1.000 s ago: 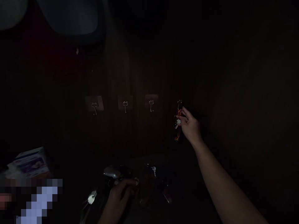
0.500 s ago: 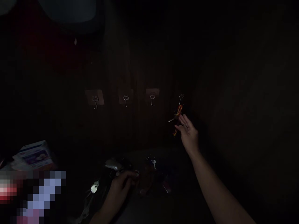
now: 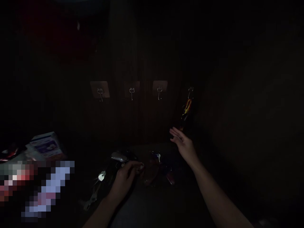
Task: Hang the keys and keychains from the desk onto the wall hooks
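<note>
In dim light, my right hand (image 3: pixel 184 145) is held up with its fingers apart and nothing in them. It is just below a red-and-yellow key strap (image 3: pixel 187 107), which hangs from the rightmost wall hook (image 3: pixel 190 91). My left hand (image 3: pixel 124 177) is low over the dark surface, thumb and forefinger pinched on a small pale key ring (image 3: pixel 142 166). A dark brownish item (image 3: pixel 152 172) lies beside that ring; whether they are joined cannot be made out. Around the left hand are a bunch of keys (image 3: pixel 101 176), a grey rounded object (image 3: pixel 118 156) and a small key (image 3: pixel 158 156).
More metal hooks, a left one (image 3: pixel 100 91), a middle one (image 3: pixel 132 91) and a right one (image 3: pixel 160 90), are fixed on the dark wall. A purple-and-white box (image 3: pixel 48 147) stands at the left. Near the small key lies a reddish item (image 3: pixel 170 178).
My right hand has let go of the red-and-yellow strap and drawn down from it; the strap now hangs from the hook. My left hand keeps its pinch. The whole view has shifted slightly.
</note>
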{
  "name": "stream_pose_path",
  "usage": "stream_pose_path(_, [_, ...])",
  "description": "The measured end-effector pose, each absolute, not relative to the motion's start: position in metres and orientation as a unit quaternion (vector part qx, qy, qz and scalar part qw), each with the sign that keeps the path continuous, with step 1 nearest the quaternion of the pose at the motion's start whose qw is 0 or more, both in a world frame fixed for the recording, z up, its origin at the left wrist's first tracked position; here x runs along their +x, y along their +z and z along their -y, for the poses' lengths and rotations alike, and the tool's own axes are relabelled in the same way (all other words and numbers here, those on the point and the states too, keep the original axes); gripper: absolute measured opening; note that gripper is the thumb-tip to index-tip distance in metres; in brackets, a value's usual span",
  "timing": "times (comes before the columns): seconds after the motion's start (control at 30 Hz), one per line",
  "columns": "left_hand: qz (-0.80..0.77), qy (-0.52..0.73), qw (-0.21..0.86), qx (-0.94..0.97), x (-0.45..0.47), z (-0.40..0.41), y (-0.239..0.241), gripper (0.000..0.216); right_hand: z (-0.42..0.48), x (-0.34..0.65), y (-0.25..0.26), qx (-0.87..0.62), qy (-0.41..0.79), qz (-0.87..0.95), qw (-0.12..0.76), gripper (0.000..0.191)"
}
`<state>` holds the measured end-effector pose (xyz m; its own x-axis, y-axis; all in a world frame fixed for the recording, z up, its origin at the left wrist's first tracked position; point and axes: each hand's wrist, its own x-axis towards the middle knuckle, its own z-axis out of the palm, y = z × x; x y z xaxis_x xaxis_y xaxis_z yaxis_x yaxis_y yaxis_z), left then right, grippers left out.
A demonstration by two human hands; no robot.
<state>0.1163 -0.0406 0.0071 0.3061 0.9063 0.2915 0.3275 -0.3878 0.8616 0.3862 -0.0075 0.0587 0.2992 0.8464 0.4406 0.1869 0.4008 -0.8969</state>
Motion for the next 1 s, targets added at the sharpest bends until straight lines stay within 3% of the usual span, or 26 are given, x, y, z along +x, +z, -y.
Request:
stream_pose_path(0.23, [-0.447, 0.404, 0.26, 0.755, 0.109, 0.035, -0.002, 0.025, 0.017, 0.36, 0.037, -0.499, 0.305, 0.554, 0.593, 0.039])
stream_pose_path(0.63, [-0.45, 0.402, 0.111, 0.79, 0.103, 0.029, -0.004, 0.026, 0.013, 0.358, 0.014, -0.537, 0.239, 0.592, 0.551, 0.028])
stream_pose_path(1.0, [-0.461, 0.346, -0.006, 0.817, 0.097, 0.032, 0.005, 0.02, 0.033, 0.312, 0.015, -0.418, 0.106, 0.851, 0.3, 0.022])
